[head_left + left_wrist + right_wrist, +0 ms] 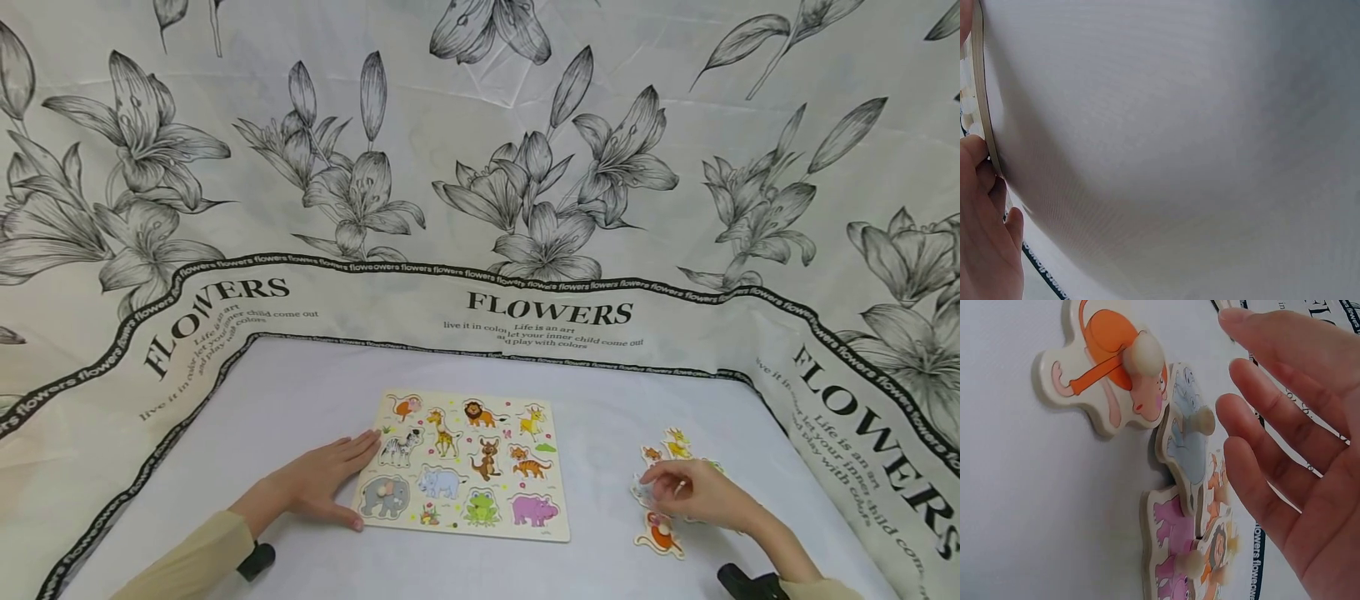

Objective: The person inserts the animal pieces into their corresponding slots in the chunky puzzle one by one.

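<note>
A wooden animal puzzle board [525,523] lies flat in the middle of the white table, with an elephant piece [384,495] set in its near left corner. My left hand [330,479] rests flat beside it, straight fingers against the board's left edge [982,94]. My right hand [675,492] hovers over several loose pieces on the right, its fingers [1272,431] spread and holding nothing. Under them lie a pale blue piece [1185,434], a pink piece [1169,550] and a lion piece [1219,550]. An orange monkey piece [660,533] lies nearest me, a yellow piece [677,444] farthest.
A flower-printed cloth [480,208] with black lettering rises behind the table and runs down both sides. Black wrist mounts [257,560] sit at my sleeves. Bare white table surface [285,400] stretches left of the board and in front of it.
</note>
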A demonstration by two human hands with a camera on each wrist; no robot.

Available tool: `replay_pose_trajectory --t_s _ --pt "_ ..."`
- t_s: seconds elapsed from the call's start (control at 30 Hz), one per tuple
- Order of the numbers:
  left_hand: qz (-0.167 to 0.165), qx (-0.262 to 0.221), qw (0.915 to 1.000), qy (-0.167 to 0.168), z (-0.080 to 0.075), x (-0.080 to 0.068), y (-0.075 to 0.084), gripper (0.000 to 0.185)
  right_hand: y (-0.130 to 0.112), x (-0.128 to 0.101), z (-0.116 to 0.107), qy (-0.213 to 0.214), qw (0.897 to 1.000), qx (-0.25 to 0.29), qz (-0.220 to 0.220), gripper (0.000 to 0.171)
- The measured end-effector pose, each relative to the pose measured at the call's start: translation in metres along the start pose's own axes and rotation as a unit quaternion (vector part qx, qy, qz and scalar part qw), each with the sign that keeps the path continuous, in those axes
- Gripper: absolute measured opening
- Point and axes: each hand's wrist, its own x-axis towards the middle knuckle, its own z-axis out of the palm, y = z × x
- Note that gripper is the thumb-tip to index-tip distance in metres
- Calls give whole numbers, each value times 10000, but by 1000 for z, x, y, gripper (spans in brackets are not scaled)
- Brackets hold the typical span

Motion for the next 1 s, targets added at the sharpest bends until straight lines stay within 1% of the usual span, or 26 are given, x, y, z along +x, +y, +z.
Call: replay_pose_trajectory --t_s 0.13,0.3,0.43,0.6,0.7,0.8,1.0 --pt "-66 -39 9999 -67 -1 0 1 112 7 -7 0 -67 9998 153 -129 30" --pt "-91 -64 9999 -63 -1 0 2 112 9 -12 0 24 9993 118 -345 28" --pt "-72 -41 10000 -31 -1 0 2 112 9 -15 1 -34 9996 163 -249 28" --pt "-12 -52 10000 23 -1 0 2 112 13 -18 2 -278 9982 523 -95 30" --pt "54 -46 10000 67 -2 0 1 112 16 -20 4 -423 9961 760 -177 30" --pt "79 -45 9999 79 -3 0 1 112 19 -20 6 -554 9931 966 -364 28" --pt "47 -52 10000 45 -3 0 2 112 23 -19 9 -579 9910 1035 -628 26"
